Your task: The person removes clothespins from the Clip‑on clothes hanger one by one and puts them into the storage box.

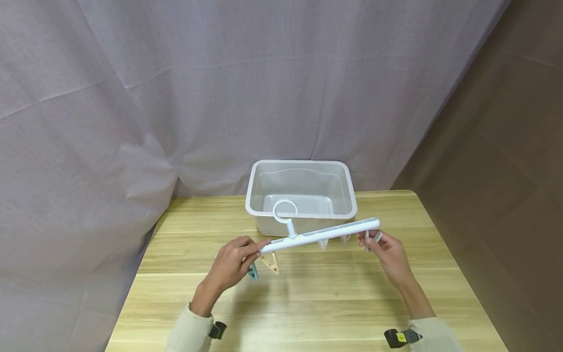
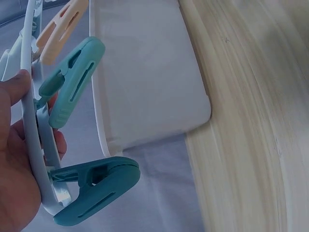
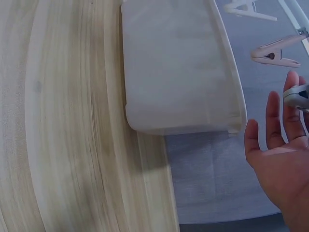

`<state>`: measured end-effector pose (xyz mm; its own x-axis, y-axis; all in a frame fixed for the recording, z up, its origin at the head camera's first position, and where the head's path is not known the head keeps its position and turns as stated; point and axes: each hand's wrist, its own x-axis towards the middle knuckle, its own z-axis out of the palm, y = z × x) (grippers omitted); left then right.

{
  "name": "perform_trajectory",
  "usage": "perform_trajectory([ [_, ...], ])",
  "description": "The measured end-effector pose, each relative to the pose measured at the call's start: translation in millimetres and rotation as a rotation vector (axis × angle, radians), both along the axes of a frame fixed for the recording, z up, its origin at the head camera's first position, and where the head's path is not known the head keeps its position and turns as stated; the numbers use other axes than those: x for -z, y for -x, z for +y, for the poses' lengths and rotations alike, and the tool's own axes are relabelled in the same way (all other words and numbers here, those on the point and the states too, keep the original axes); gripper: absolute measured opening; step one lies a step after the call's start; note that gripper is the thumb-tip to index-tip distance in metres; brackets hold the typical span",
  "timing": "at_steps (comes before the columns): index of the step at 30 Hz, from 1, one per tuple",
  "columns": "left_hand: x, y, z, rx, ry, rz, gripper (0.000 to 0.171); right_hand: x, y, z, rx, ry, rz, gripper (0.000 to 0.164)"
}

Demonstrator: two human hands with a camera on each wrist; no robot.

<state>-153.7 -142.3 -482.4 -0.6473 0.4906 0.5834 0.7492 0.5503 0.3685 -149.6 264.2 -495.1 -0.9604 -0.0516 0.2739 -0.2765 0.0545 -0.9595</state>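
A white hanger bar (image 1: 336,233) with a round hook (image 1: 285,210) hangs above the table, tilted up to the right. My left hand (image 1: 232,261) grips its left end between thumb and fingers. Near that hand, a teal clothespin (image 2: 77,79), a darker green clothespin (image 2: 99,193) and a peach clothespin (image 2: 60,31) dangle from the bar. At the other end, my right hand (image 1: 389,256) pinches a grey clothespin (image 3: 295,98), partly cut off in the right wrist view. A pink clothespin (image 3: 274,52) and a white clothespin (image 3: 248,8) hang farther in along the bar.
Behind the hanger, a grey plastic bin (image 1: 303,168) stands at the back of the wooden table (image 1: 316,303). The hook overlaps the bin's front in the head view. A grey curtain (image 1: 264,88) hangs behind, with a brown one (image 1: 506,161) on the right.
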Motion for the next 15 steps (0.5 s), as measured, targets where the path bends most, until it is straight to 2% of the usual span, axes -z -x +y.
perform_trajectory([
  [15, -0.5, -1.7, 2.9, -0.009, -0.009, -0.007, 0.037, -10.2, -1.1, -5.4, 0.178, -0.079, 0.003, 0.026],
])
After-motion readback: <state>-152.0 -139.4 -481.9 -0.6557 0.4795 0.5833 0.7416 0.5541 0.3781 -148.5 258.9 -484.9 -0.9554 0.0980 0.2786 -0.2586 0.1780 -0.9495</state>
